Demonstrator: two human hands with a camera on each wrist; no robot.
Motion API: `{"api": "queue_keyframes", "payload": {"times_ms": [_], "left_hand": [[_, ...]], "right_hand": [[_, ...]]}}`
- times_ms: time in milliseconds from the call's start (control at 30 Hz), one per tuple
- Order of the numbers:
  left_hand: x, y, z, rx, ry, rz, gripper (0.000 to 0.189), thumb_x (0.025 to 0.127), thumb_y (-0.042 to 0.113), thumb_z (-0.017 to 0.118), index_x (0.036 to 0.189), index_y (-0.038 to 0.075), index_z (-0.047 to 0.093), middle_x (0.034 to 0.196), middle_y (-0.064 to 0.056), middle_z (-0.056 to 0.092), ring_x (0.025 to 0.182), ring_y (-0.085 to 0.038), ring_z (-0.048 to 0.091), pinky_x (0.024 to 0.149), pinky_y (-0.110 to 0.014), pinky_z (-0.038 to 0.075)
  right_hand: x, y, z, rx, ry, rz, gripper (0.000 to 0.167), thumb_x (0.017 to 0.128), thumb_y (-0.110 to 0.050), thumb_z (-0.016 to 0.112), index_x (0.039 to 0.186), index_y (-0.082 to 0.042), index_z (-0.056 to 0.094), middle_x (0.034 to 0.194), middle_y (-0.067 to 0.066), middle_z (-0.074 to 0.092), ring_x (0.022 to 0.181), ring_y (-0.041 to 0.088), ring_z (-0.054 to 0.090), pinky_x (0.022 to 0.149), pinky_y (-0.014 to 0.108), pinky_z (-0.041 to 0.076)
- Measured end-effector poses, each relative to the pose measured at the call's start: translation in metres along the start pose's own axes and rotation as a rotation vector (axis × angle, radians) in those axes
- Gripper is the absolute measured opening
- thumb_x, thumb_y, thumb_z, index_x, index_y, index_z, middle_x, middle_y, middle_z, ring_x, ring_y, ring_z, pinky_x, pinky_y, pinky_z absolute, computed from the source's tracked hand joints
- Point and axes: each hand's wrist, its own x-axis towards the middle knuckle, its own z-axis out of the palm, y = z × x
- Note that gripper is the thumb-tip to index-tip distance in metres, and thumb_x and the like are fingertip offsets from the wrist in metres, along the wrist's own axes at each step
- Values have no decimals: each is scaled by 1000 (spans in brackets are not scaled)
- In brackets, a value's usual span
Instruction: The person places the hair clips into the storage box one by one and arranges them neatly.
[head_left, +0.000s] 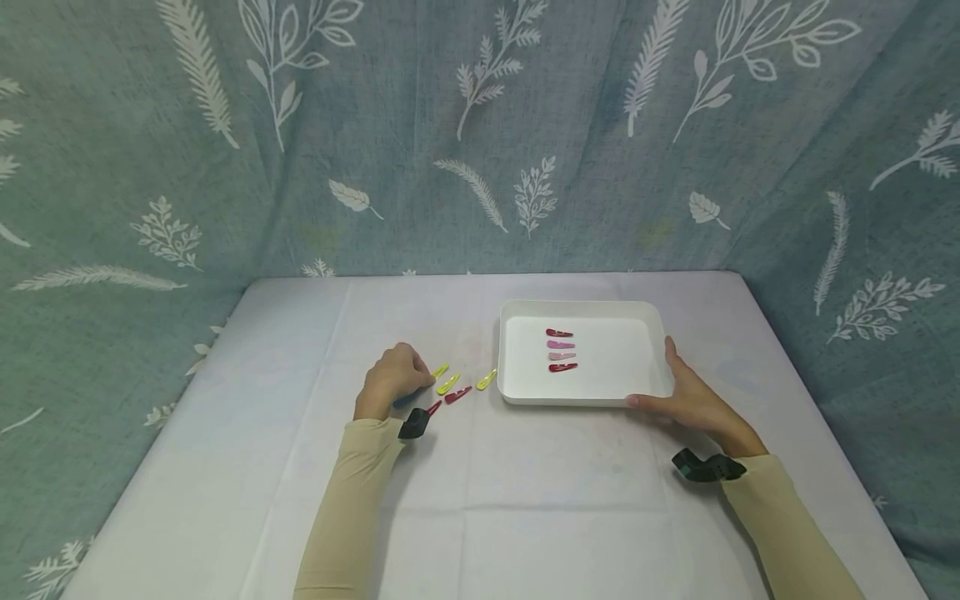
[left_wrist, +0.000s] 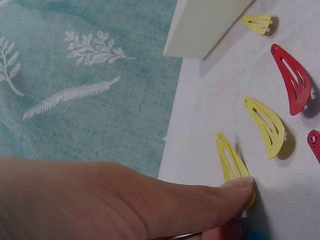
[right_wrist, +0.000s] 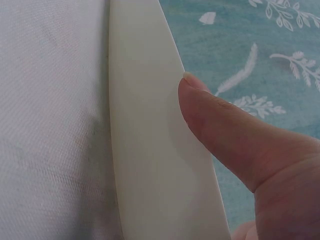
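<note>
My left hand [head_left: 393, 381] pinches a yellow snap hair clip [left_wrist: 231, 160] near its wide end, between thumb and fingers. Beside it on the cloth lie another yellow clip [head_left: 448, 383], a red clip [head_left: 457, 395] and a second red clip [head_left: 436, 407], partly covered by the wrist camera. One more yellow clip [head_left: 486, 380] lies by the tray's left side. Something blue [head_left: 408, 396] shows under the left hand, mostly hidden. My right hand [head_left: 693, 404] grips the white tray [head_left: 611, 354] at its near right corner, thumb along the front wall.
Inside the tray, a column of red and pink clips [head_left: 561, 344] lies left of centre. A white cloth [head_left: 555, 517] covers the table. Behind and beside it hangs a blue-green leaf-patterned curtain [head_left: 405, 167].
</note>
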Motion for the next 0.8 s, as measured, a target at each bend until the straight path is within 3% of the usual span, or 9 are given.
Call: {"api": "queue_keyframes", "payload": {"times_ms": [333,800], "left_hand": [[-2,3,-2,-36,-4,3,18,96,21,71,101,5,75,110,-15,73,95,-28,64,87,-47,53],[1,2,-5,-136,22,59,20,99,18,68,110,4,76,107,-14,74,94,-26,67,90,-46,54]], "right_hand": [[0,-2,0,2,6,-19,142,81,-46,86,160,-6,-24,171,27,-12,158,52,1,121,74,11],[1,-2,1,-16,17,-14,143,81,-46,87,160,-5,-25,171,30,-11,158,54,2,121,74,12]]}}
